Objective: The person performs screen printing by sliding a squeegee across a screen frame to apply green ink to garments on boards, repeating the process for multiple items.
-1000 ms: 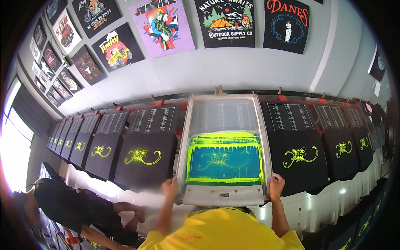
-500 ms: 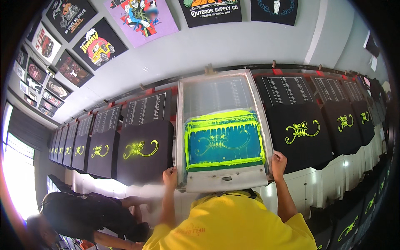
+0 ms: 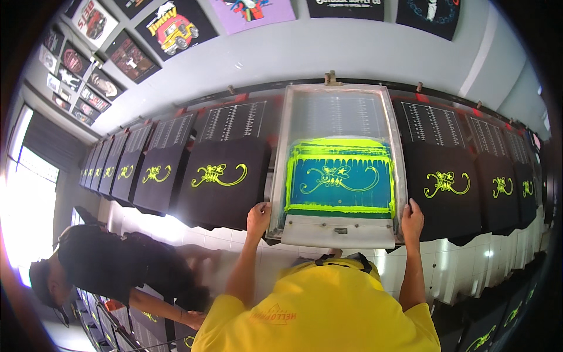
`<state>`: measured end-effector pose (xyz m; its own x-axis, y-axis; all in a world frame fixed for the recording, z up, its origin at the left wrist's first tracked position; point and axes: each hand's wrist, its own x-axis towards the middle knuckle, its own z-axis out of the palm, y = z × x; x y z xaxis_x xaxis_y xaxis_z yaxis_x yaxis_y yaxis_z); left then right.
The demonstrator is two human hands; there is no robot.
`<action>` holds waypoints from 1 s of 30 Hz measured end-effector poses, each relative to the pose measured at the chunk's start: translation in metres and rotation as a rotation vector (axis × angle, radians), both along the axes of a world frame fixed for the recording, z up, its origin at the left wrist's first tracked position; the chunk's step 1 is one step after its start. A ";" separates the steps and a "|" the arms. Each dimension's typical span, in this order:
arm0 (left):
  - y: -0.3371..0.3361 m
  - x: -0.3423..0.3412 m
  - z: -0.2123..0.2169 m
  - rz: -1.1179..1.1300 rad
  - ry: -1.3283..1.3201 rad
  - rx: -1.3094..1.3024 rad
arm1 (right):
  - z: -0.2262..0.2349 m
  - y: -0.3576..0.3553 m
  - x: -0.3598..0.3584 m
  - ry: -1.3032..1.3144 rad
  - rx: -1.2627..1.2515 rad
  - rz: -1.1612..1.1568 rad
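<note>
A silk screen printing frame (image 3: pixel 396 152) with pale rails stands in front of me over the row of boards. Its mesh has a blue stencil area (image 3: pixel 322 196) with a curled flower-and-star design, edged by neon yellow ink (image 3: pixel 340 144). A pale flap (image 3: pixel 311 230) crosses its near end. My left hand (image 3: pixel 258 219) is closed on the near left rail. At the near right rail, my right hand (image 3: pixel 412 220) grips too, its fingers along the outer edge. What lies under the screen is mostly hidden.
Black shirts stretched on boards flank the screen, a left one (image 3: pixel 226 182) and a right one (image 3: pixel 443 193), both printed in neon yellow. A dark rail (image 3: pixel 258 88) runs behind. To my left, another person in black (image 3: pixel 129 264) bends over a second row of boards.
My view has shifted, so the screen sits further right and higher in the picture. Both hands stay at its rails. The right hand's fingers now lie straighter along the edge.
</note>
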<state>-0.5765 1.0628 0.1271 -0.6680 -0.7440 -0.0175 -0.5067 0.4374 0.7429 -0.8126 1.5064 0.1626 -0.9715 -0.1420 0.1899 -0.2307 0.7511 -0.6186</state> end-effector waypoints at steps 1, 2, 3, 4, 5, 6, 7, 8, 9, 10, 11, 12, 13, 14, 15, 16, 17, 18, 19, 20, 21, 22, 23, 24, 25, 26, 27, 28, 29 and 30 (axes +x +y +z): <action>0.007 0.003 0.010 0.031 0.057 -0.044 | 0.022 -0.015 0.012 0.102 0.069 0.057; 0.016 0.006 0.023 0.030 0.126 -0.044 | 0.039 -0.026 0.022 0.207 0.139 0.108; 0.025 0.011 0.038 0.027 0.193 -0.043 | 0.046 -0.030 0.032 0.037 0.138 0.228; 0.031 0.018 0.054 0.025 0.246 -0.043 | 0.055 -0.038 0.043 0.033 0.178 0.414; 0.035 0.031 0.058 -0.085 0.165 0.039 | 0.065 -0.048 0.057 0.044 0.221 0.599; 0.045 0.039 0.070 -0.214 0.132 0.375 | 0.070 -0.055 0.071 0.048 0.269 0.774; 0.055 0.045 0.082 -0.343 0.095 0.712 | 0.072 -0.061 0.082 0.067 0.333 0.842; 0.067 0.051 0.091 -0.505 0.020 0.815 | 0.076 -0.067 0.092 0.087 0.401 0.913; 0.078 0.054 0.094 -0.668 -0.058 0.914 | 0.077 -0.068 0.098 0.106 0.467 0.985; 0.089 0.052 0.089 -0.716 -0.089 0.954 | 0.073 -0.068 0.099 0.108 0.517 1.001; 0.105 0.045 0.084 -0.758 -0.131 1.006 | 0.069 -0.066 0.090 0.093 0.566 1.019; 0.119 0.041 0.073 -0.816 -0.158 1.042 | 0.069 -0.068 0.088 0.100 0.620 1.027; 0.134 0.040 0.054 -0.769 -0.132 1.085 | 0.070 -0.072 0.087 0.173 0.598 0.994; 0.148 0.038 0.031 -0.725 -0.108 1.124 | 0.072 -0.081 0.083 0.152 0.592 0.972; 0.160 0.034 0.014 -0.692 -0.088 1.160 | 0.072 -0.088 0.078 0.132 0.587 0.939; 0.169 0.027 0.006 -0.664 -0.073 1.247 | 0.072 -0.093 0.075 0.114 0.581 0.905; 0.178 0.020 0.001 -0.633 -0.061 1.332 | 0.073 -0.100 0.073 0.142 0.580 0.893; 0.184 0.015 0.004 -0.593 -0.057 1.422 | 0.073 -0.106 0.070 0.160 0.575 0.886; 0.188 0.011 0.008 -0.544 -0.030 1.486 | 0.072 -0.107 0.070 0.179 0.571 0.879; 0.190 0.005 0.024 -0.497 0.004 1.546 | 0.070 -0.105 0.071 0.168 0.599 0.875; 0.191 0.002 0.033 -0.442 0.041 1.605 | 0.068 -0.105 0.074 0.155 0.624 0.876; 0.191 -0.001 0.032 -0.423 0.018 1.636 | 0.066 -0.104 0.077 0.143 0.650 0.879; 0.190 -0.006 0.028 -0.395 -0.007 1.666 | 0.065 -0.105 0.080 0.205 0.613 0.845; 0.189 -0.010 0.025 -0.366 -0.031 1.695 | 0.066 -0.104 0.082 0.194 0.595 0.827; 0.189 -0.012 0.023 -0.370 -0.039 1.689 | 0.068 -0.103 0.084 0.184 0.577 0.810; 0.187 -0.011 0.019 -0.377 -0.045 1.677 | 0.069 -0.104 0.083 0.179 0.557 0.791; 0.186 -0.011 0.015 -0.383 -0.050 1.666 | 0.069 -0.106 0.080 0.200 0.567 0.791; 0.187 -0.012 0.011 -0.364 -0.042 1.677 | 0.067 -0.108 0.073 0.241 0.551 0.794; 0.188 -0.011 0.006 -0.340 -0.042 1.692 | 0.064 -0.110 0.065 0.273 0.533 0.797; 0.190 -0.010 0.000 -0.316 -0.040 1.705 | 0.061 -0.113 0.056 0.306 0.515 0.800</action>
<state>-0.5867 1.2527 0.1273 -0.7517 0.2759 -0.5990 -0.5917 -0.6834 0.4276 -0.7569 1.3934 0.2238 -0.4734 -0.8684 0.1475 -0.8808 0.4648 -0.0904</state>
